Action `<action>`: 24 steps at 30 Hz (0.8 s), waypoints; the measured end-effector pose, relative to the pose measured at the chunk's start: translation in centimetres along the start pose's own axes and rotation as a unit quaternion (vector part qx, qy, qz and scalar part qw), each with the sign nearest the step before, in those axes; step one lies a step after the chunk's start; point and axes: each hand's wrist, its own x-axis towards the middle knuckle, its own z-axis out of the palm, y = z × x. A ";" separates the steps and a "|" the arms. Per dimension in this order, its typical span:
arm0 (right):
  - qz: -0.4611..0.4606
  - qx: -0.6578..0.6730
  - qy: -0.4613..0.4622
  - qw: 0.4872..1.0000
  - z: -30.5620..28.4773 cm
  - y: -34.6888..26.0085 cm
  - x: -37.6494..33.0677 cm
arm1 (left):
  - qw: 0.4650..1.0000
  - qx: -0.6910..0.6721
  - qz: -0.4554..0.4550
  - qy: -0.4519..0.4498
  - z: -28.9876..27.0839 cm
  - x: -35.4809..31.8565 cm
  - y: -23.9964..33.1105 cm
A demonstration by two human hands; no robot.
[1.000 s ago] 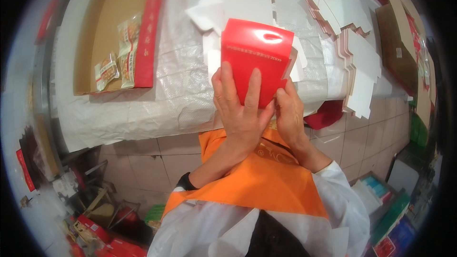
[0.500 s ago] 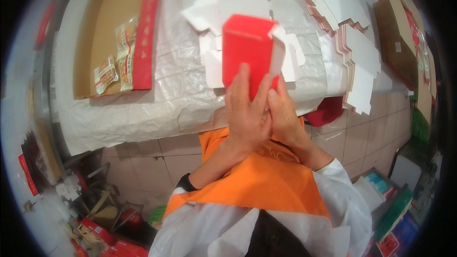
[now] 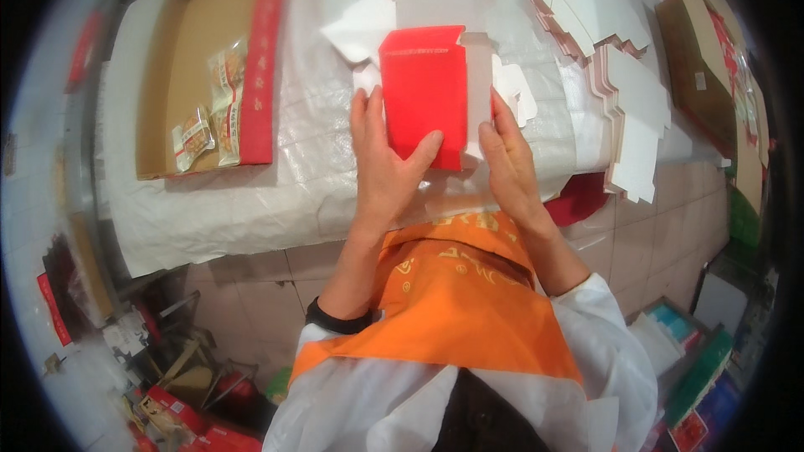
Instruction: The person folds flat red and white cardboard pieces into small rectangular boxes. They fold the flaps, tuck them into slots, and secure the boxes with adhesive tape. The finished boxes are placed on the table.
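Note:
A red folding carton [image 3: 421, 90] with a pale side flap is held over the table edge nearest me. My left hand [image 3: 387, 163] grips its left side, with the thumb lying across the red face. At the right edge, my right hand [image 3: 512, 163] pinches the pale flap between thumb and fingers. Behind the carton, a flat unfolded white carton blank [image 3: 431, 2] lies on the table and is partly covered by it.
On the left stands a shallow cardboard box [image 3: 186, 59] with a red side and several wrapped snack packets [image 3: 194, 138]. Stacked white carton blanks [image 3: 632, 117] lie to the right, overhanging the table edge. Farther right is a brown cardboard box [image 3: 699, 75].
My hands, close together beneath the carton before, have moved apart to its two sides. The carton has shifted slightly left, and its pale flap now stands out wider on the right.

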 end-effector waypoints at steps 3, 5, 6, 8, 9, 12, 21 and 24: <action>0.004 -0.007 -0.005 1.000 0.2 -0.5 0.1 | 0.968 -0.233 -0.049 -0.073 0.1 0.8 0.7; 0.008 -0.012 -0.018 1.000 0.4 -0.9 0.0 | 0.967 -0.243 -0.028 -0.071 0.4 1.0 1.5; 0.011 -0.016 -0.025 1.000 0.4 -1.2 -0.1 | 0.968 -0.241 -0.010 -0.066 0.5 1.2 1.8; 0.081 0.017 -0.047 0.995 0.2 -2.1 -0.2 | 0.975 -0.216 0.017 -0.051 0.8 1.1 1.9; 0.090 0.041 -0.046 0.994 0.2 -2.1 -0.4 | 0.980 -0.192 0.028 -0.043 1.1 0.9 1.8; 0.070 0.126 -0.021 0.989 0.4 -1.3 -0.9 | 0.991 -0.117 0.066 -0.022 1.4 0.5 2.1; 0.023 0.191 -0.001 0.981 1.2 -1.5 -1.0 | 0.992 -0.116 0.035 -0.045 0.9 -0.1 3.4; 0.005 0.151 -0.011 0.988 1.3 -2.8 -0.5 | 0.993 -0.105 0.042 -0.034 1.0 -0.2 3.7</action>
